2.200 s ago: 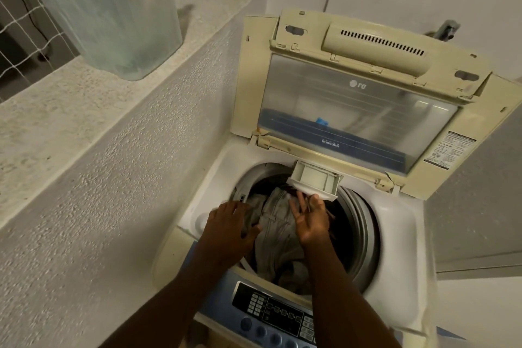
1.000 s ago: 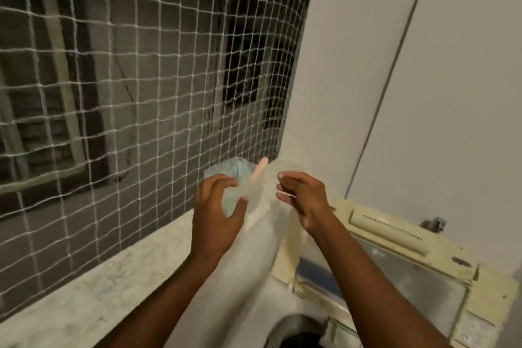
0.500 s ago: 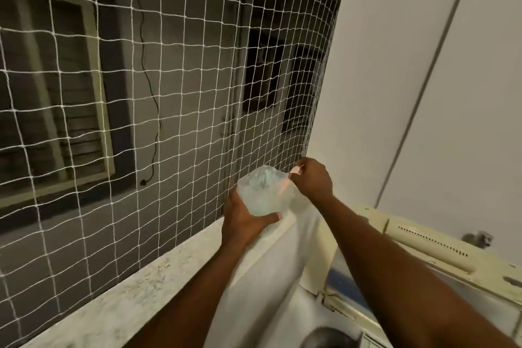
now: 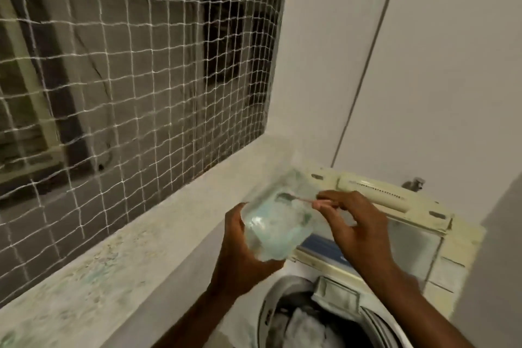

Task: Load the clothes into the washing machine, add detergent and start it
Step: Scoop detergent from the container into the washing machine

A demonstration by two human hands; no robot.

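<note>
Lifted off the ledge (image 4: 118,257) since half a second ago, now tilted in the air over the corner of the washing machine (image 4: 291,271): a clear detergent container (image 4: 275,223) with pale blue-green powder inside, mouth turned up and to the right. Wrapped around its lower side from beneath, the left hand (image 4: 240,251), fingers curled and gripping the plastic. Reaching into the mouth from the right, the right hand (image 4: 356,223), thumb and fingertips pinching the pink handle of a small scoop (image 4: 296,198) whose bowl sits inside the container. Below the hands, the open drum (image 4: 271,308) with pale clothes (image 4: 305,328) heaped inside, and a pulled-out detergent drawer (image 4: 336,295) at the drum's back rim. Behind the hands, standing upright against the white wall (image 4: 423,65), the raised cream lid (image 4: 415,223) with its glass panel. Above the speckled ledge on the left, a white net (image 4: 127,65) stretched across the opening, with a dark building face beyond. Everything slightly blurred, so powder level in the scoop cannot be told.
</note>
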